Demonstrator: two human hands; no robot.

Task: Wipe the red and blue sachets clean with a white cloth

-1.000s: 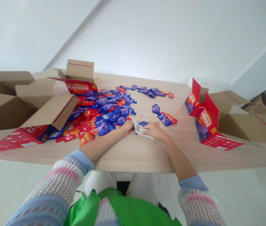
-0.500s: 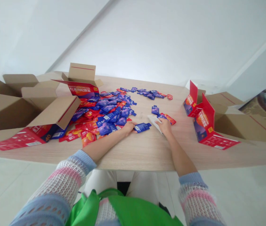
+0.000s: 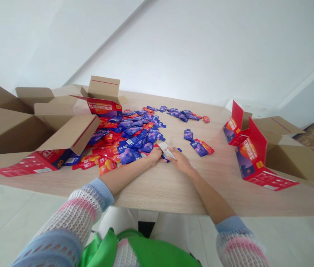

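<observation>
My left hand (image 3: 156,155) is closed at the right edge of the pile, pinching the left end of a blue sachet (image 3: 164,157) that lies on the table. Over that sachet my right hand (image 3: 181,161) presses a folded white tissue (image 3: 167,150), which covers most of the sachet. My fingertips meet close together there. Just left of my left hand, the heap of blue and red sachets (image 3: 129,142) spreads over the table. To the right of my right hand lie a loose blue sachet (image 3: 199,148) and a red one (image 3: 208,147), partly overlapping.
Large open cartons (image 3: 9,129) stand at the left, with a red printed carton (image 3: 105,105) behind the heap. More open red cartons (image 3: 253,152) stand at the right. A small row of sachets (image 3: 184,115) lies toward the wall (image 3: 190,55). The table's front edge (image 3: 162,212) runs before me.
My right hand has moved left with the white tissue, from bare table onto the blue sachet. My left hand stays at the sachet's end. The view has shifted slightly.
</observation>
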